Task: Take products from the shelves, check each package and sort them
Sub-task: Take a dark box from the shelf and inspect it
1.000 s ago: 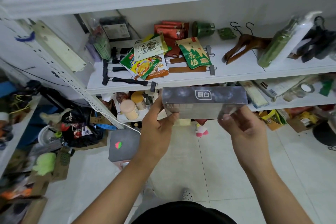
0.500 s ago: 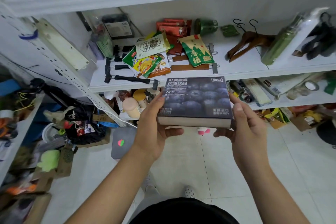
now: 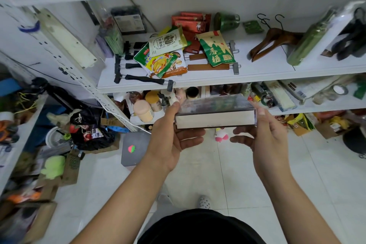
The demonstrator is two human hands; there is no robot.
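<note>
I see the box (image 3: 214, 119) in the air, held level between both hands, just in front of and below the front edge of the middle shelf (image 3: 257, 77), above the tiled floor (image 3: 217, 174). Its pale long side faces the camera; the top face is too blurred to read. Left hand (image 3: 168, 144) grasps the left end, thumb on the top corner, fingers curled underneath. Right hand (image 3: 267, 140) grasps the right end, thumb against the side, fingers curled below. Snack packets (image 3: 164, 59) lie piled mid-shelf over clip hangers (image 3: 210, 67); wooden hangers (image 3: 277, 39) sit towards the shelf's right end.
</note>
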